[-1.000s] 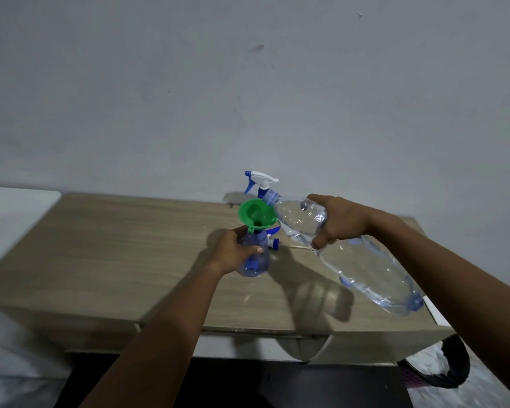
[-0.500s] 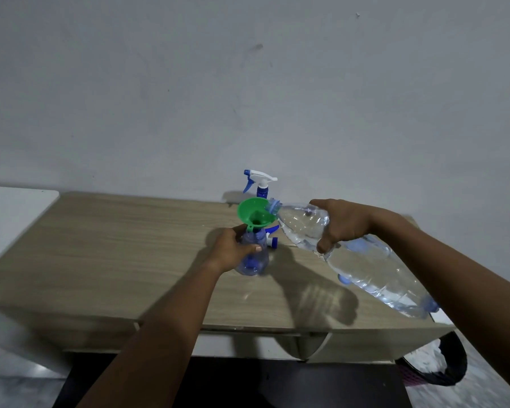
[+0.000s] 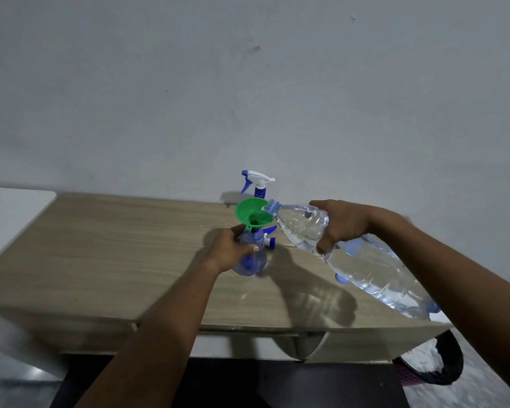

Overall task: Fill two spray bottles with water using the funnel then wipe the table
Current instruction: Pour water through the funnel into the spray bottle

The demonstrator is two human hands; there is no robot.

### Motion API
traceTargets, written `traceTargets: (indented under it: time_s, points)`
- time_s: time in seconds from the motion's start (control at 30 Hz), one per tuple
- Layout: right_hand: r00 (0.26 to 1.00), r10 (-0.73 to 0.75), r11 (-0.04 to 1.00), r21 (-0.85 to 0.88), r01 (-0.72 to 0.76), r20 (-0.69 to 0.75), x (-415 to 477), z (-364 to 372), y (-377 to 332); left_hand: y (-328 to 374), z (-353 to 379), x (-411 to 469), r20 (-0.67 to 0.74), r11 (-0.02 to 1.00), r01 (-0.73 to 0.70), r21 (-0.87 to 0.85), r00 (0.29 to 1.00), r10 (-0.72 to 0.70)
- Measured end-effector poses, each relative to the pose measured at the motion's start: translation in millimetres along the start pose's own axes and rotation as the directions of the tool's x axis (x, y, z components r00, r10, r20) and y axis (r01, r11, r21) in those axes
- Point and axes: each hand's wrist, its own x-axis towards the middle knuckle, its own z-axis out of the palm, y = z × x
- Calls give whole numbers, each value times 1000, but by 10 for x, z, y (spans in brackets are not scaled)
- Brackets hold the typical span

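A small blue spray bottle (image 3: 252,256) without its head stands on the wooden table (image 3: 124,245). A green funnel (image 3: 252,214) sits in its neck. My left hand (image 3: 228,250) grips this bottle's body. My right hand (image 3: 340,225) grips the upper part of a large clear water bottle (image 3: 365,266), tilted with its mouth at the funnel's right rim. A second spray bottle with a white and blue trigger head (image 3: 258,184) stands behind the funnel, mostly hidden. A loose blue and white spray head (image 3: 270,238) lies on the table just right of the held bottle.
A grey wall rises directly behind the table. A white surface (image 3: 12,210) adjoins the table's left end. Below the right corner hangs a basket with a black rim (image 3: 442,366). A drawer front runs under the table's front edge.
The big bottle's base has lifted and its mouth has dropped onto the funnel's rim. My left hand stays on the small bottle.
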Motion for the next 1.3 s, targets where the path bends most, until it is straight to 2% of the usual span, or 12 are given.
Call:
traceTargets:
  time_s: [0.77, 1.3]
  points:
    - [1000, -30, 999, 32, 30, 7, 8, -3, 56, -16, -7, 11, -8, 997, 38, 60, 999, -37]
    - [999, -32, 999, 30, 31, 26, 32, 1, 50, -11, -17, 7, 3, 999, 39, 28, 999, -39]
